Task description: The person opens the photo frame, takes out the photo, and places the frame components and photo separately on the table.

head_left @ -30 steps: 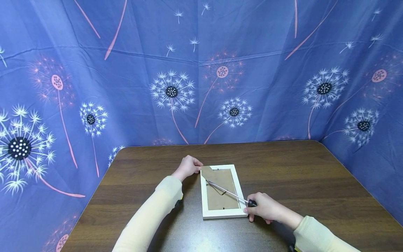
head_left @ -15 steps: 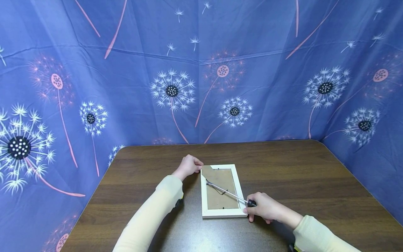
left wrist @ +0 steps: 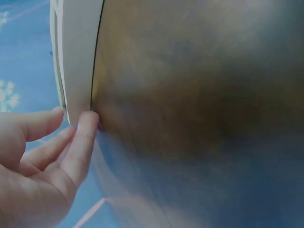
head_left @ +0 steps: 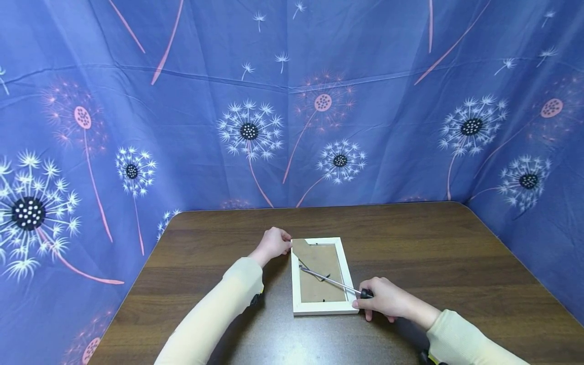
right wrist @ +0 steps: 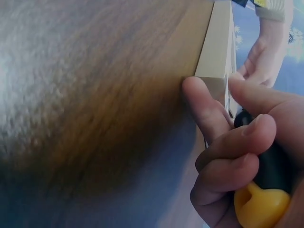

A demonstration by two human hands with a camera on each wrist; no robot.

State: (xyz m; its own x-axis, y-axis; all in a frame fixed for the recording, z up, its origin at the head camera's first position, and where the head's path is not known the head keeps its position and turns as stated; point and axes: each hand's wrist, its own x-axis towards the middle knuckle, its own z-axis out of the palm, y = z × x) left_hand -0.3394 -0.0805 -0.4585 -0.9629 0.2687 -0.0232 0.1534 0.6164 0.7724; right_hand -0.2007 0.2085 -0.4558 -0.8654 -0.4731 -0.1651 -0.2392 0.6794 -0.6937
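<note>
A white picture frame (head_left: 316, 307) lies face down on the table, its brown backing board (head_left: 319, 291) showing. At its far left corner, a piece of brown board (head_left: 299, 247) overlaps the white border. My left hand (head_left: 272, 243) pinches that corner between thumb and fingers; in the left wrist view the fingertips meet the frame's side. My right hand (head_left: 380, 298) grips a screwdriver by its black and yellow handle (right wrist: 273, 171), its thumb and a finger at the frame's near right corner. The metal shaft (head_left: 333, 281) slants across the backing, its tip near the left inner edge.
Small dark tabs (head_left: 324, 300) stand along the inner edge of the frame. The brown wooden table (head_left: 410, 243) extends around it on all sides. Behind the table hangs a blue cloth (head_left: 191, 126) with dandelion prints.
The screwdriver's tip has shifted slightly toward the near side along the frame's left inner edge. My left hand and forearm have moved a little to the left. The frame stays almost in place.
</note>
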